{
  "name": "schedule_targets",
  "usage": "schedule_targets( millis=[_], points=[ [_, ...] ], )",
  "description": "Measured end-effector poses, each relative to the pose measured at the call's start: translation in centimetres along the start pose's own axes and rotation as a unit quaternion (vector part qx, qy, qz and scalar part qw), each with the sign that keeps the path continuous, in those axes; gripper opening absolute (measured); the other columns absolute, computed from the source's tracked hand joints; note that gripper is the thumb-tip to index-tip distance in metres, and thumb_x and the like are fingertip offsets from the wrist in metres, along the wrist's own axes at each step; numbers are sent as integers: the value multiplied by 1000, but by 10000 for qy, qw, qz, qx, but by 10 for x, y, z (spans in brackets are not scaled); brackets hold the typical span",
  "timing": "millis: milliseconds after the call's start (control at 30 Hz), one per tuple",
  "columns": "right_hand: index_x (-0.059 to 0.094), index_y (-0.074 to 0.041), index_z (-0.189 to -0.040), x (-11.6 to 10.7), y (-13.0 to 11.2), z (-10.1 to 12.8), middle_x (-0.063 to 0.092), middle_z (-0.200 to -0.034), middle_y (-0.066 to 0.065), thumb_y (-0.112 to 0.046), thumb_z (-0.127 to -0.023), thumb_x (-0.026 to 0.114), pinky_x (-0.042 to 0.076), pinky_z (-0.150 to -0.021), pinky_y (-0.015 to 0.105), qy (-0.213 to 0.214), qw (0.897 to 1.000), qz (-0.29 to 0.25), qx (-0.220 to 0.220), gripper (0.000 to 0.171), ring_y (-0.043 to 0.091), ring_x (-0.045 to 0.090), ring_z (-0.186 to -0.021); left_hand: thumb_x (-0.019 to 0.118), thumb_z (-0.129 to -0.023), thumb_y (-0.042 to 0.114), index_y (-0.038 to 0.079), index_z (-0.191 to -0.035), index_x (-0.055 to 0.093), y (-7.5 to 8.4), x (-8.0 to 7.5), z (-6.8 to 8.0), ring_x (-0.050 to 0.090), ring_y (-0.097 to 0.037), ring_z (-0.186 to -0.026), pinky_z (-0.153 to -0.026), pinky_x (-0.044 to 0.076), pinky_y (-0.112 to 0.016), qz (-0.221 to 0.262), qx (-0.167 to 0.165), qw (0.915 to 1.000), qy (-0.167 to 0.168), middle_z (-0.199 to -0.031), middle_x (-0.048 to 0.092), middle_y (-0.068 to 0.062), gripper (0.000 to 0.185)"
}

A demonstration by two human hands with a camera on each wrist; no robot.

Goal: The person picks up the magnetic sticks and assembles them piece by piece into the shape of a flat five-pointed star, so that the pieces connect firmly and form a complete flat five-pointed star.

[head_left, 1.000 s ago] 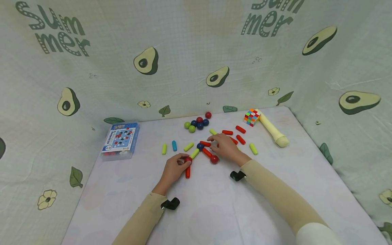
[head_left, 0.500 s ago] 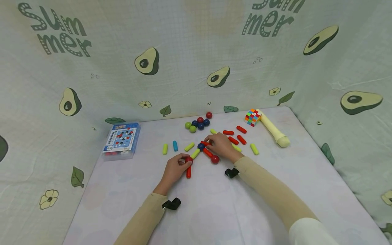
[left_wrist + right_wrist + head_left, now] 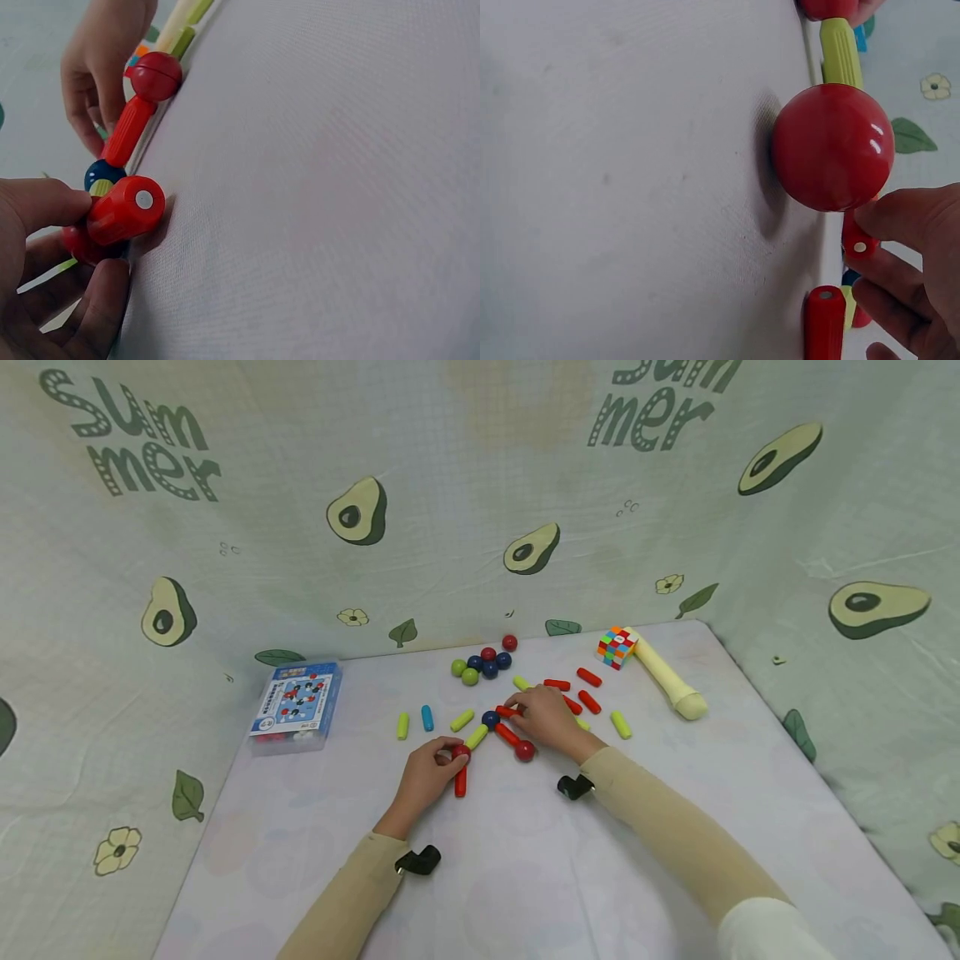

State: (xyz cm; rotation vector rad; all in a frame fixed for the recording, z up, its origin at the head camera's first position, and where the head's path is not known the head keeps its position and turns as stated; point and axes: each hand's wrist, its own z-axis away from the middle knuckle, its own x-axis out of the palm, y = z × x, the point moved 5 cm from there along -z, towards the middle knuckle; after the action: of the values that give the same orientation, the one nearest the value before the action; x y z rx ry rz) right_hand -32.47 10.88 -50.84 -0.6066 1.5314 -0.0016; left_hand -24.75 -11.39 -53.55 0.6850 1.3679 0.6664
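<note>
My left hand [image 3: 427, 772] pinches a red ball [image 3: 461, 752] between thumb and fingers. From that ball a red magnetic rod [image 3: 127, 210] points toward me, and a yellow-green rod [image 3: 476, 737] leads to a dark blue ball [image 3: 491, 719]. Another red rod [image 3: 507, 735] runs from the blue ball to a second red ball [image 3: 524, 751]. My right hand [image 3: 546, 718] pinches a further red rod [image 3: 859, 244], whose other end is right at the blue ball. Its pale end disc shows in the right wrist view.
Loose red rods [image 3: 589, 702] and yellow-green rods [image 3: 621, 724] lie right of my hands. Several balls [image 3: 490, 669] cluster behind. A blue rod [image 3: 427, 718], a boxed set [image 3: 296, 706], a puzzle cube [image 3: 617, 647] and a pale yellow stick [image 3: 666, 675] surround the work.
My right hand has moved slightly left and taken hold of the red rod beside the blue ball. My left hand keeps its grip on the red ball.
</note>
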Motion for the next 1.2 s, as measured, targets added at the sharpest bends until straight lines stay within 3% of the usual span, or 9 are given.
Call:
schedule_targets(
  millis=[200, 367, 800, 1200],
  points=[
    [76, -16, -119, -9, 2, 12, 67, -89, -1, -23, -93, 76, 48, -83, 38, 152, 9990, -419, -40, 27, 19, 57, -86, 76, -94, 29, 20, -124, 71, -1, 1, -1, 59, -18, -89, -72, 53, -28, -17, 16, 10000, -4, -111, 67, 2, 32],
    [76, -16, -119, -12, 3, 22, 65, -87, -2, -21, -93, 76, 48, -71, 29, 85, 9981, -603, -72, 27, 16, 55, -80, 75, -94, 29, 20, -124, 71, -1, 1, -1, 59, -17, -89, -72, 53, -28, -7, 33, 10000, -2, -111, 67, 2, 31],
    [75, -10, -118, -27, 8, 58, 67, -92, -1, -17, -90, 79, 51, -74, 29, 28, 9912, -1311, 207, 29, 17, 58, -83, 76, -93, 27, 19, -123, 71, 2, 1, -1, 59, -17, -87, -71, 53, -28, -11, 64, 10000, 56, -109, 67, 2, 31],
    [75, -11, -117, -19, 15, 81, 62, -84, -3, -15, -89, 78, 50, -69, 29, -175, 9838, -1729, 429, 29, 15, 56, -78, 76, -93, 28, 20, -123, 71, 1, 1, 0, 59, -17, -88, -73, 53, -28, 3, 69, 9999, 97, -108, 67, 3, 31]
  ],
)
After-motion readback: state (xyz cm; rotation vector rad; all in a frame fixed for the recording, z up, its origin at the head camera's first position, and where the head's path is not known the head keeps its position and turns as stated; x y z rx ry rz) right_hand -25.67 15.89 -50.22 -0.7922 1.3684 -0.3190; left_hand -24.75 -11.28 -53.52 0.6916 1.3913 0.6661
